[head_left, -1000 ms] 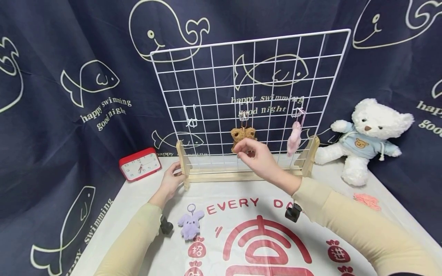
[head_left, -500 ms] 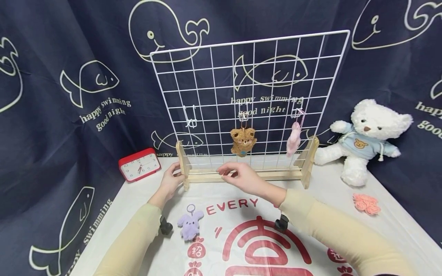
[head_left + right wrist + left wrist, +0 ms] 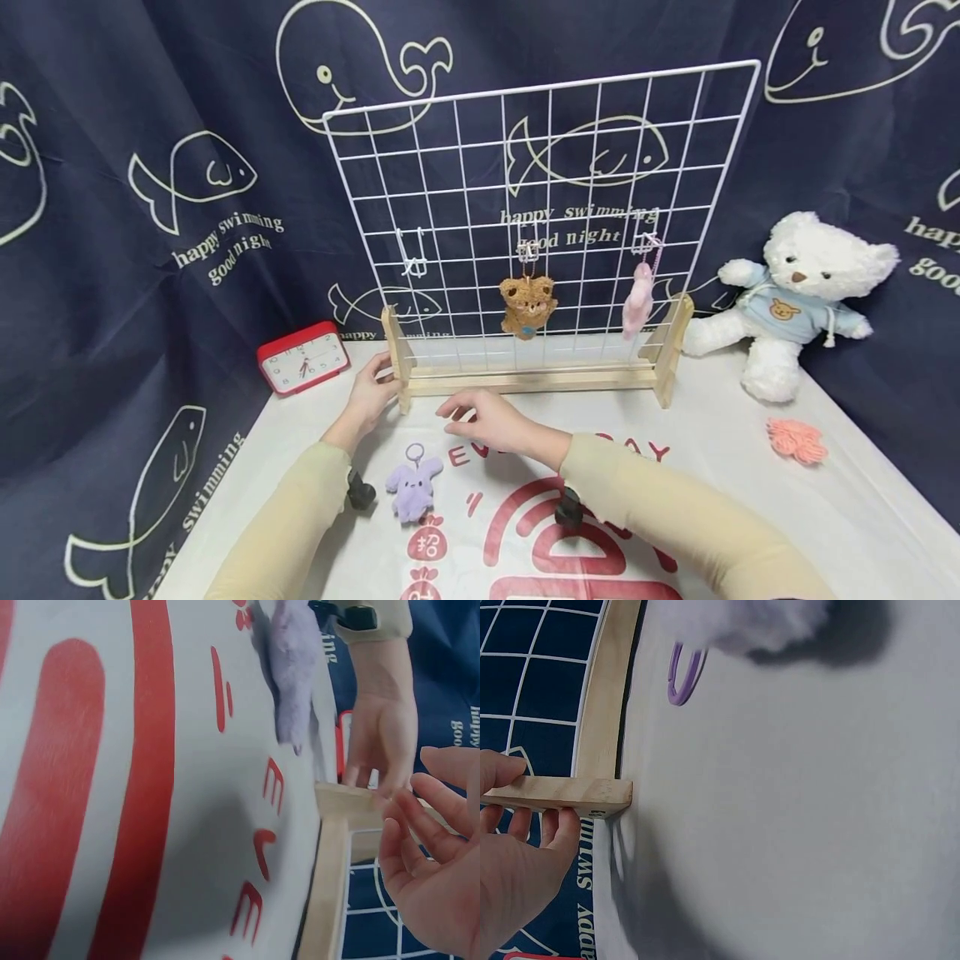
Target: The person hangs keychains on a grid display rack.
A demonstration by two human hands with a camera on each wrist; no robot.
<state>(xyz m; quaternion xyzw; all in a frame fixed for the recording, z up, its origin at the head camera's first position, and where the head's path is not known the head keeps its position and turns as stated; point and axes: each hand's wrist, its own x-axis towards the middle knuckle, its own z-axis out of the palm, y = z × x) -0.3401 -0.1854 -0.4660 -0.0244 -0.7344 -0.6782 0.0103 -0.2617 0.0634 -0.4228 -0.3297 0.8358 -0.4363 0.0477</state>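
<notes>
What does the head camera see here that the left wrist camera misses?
Only the head view shows the brown bear charm and pink charm hanging on the white grid, the white teddy bear, the red clock and the right hand. Only the left wrist view shows, close up, fingers under the wooden foot. Both show the left hand holding that foot, and the purple plush keychain.

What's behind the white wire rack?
Behind the white wire rack hangs the dark blue curtain, with whale and fish drawings showing through the squares. The little plush toys hide small patches of it.
</notes>
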